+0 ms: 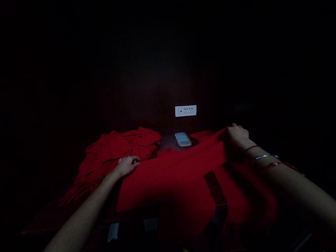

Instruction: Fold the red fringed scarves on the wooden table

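A red scarf [173, 170] stretches between my two hands above a dark tabletop, and part of it hangs over the front edge. At its upper left corner, my left hand [128, 165] is closed on the cloth, thumb and fingers together. My right hand [238, 135] grips the raised upper right edge in a closed fist, with bracelets on that wrist. More red cloth [249, 197] drapes down below the right hand; whether it belongs to the same piece I cannot tell. Deep shadow hides the lower folds.
A heap of red fringed cloth [116, 148] lies at the left on the dark table [45, 221]. Behind the scarf is a small pale blue item [183, 139], blurred out. A white socket plate [186, 110] is on the dark wall. Pale objects show dimly under the tabletop.
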`<state>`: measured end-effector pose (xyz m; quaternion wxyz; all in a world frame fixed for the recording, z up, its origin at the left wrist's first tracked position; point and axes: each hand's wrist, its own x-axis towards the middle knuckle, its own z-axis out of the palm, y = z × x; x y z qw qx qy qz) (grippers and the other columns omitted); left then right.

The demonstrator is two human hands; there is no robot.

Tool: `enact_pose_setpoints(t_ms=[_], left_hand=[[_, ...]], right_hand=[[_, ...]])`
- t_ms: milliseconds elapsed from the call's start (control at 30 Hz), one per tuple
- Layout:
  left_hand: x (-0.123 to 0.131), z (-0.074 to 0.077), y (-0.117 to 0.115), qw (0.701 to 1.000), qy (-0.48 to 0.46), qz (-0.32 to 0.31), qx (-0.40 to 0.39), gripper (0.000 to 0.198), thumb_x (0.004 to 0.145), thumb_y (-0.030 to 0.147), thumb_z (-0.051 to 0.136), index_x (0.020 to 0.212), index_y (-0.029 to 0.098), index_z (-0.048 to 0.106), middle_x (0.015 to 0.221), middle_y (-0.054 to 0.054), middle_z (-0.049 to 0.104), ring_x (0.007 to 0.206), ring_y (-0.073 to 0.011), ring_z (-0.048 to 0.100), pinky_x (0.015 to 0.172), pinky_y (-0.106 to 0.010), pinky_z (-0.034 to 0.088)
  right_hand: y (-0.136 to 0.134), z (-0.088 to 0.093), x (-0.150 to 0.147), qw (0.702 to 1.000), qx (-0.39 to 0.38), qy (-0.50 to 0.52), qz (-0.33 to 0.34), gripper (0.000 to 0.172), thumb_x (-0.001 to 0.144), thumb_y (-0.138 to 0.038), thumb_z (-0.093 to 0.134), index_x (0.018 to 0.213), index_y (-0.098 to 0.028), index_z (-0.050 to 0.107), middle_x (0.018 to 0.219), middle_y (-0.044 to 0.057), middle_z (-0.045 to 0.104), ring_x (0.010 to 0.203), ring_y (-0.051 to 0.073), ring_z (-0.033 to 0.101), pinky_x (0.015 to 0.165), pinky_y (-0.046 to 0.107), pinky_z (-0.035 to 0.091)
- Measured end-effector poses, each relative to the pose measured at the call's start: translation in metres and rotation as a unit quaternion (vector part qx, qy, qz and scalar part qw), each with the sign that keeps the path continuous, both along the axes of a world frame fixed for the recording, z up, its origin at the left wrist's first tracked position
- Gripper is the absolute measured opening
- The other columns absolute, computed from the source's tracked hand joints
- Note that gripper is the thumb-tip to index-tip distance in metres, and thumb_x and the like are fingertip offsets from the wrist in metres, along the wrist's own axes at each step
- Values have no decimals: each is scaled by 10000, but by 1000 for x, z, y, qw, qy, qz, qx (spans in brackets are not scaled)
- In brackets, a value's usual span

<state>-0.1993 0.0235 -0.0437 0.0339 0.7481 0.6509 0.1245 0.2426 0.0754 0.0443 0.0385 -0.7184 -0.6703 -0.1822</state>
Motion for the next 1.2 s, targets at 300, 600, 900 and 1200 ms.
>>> enact_pose_setpoints(t_ms=[300, 600, 900, 1200], left_hand=[[26, 38, 3, 961, -217, -173, -5, 312, 716, 422, 414, 767, 143, 544, 793, -23, 581, 788, -163, 515, 739, -263, 393], [29, 55, -11, 955, -226, -194, 4, 316, 737, 419, 433, 794, 133, 555, 823, -31, 581, 813, -164, 508, 773, -273, 373], [33, 43, 7, 944, -264, -198, -22, 324, 721, 417, 465, 860, 135, 543, 740, 3, 534, 716, -128, 488, 682, -242, 380], [103, 2, 49, 958, -237, -157, 22, 238, 726, 286, 445, 830, 119, 580, 713, -16, 567, 658, -119, 498, 596, -209, 380]], right_hand=[[7, -41, -101, 895, -159, 49, 414, 509, 753, -261, 499, 1233, -138, 381, 1232, 124, 419, 1115, 204, 389, 928, 300, 304], [24, -68, -181, 822, -215, 155, 504, 332, 731, -261, 511, 1033, -127, 546, 1037, 86, 580, 902, 179, 531, 757, 250, 395], [13, 15, -93, 827, -178, 244, 473, 344, 752, -428, 435, 802, -117, 573, 754, 28, 583, 667, 116, 495, 595, 212, 375], [36, 7, 13, 962, -182, 49, 198, 189, 693, -253, 532, 781, -128, 642, 809, 132, 630, 701, 187, 566, 603, 256, 405]])
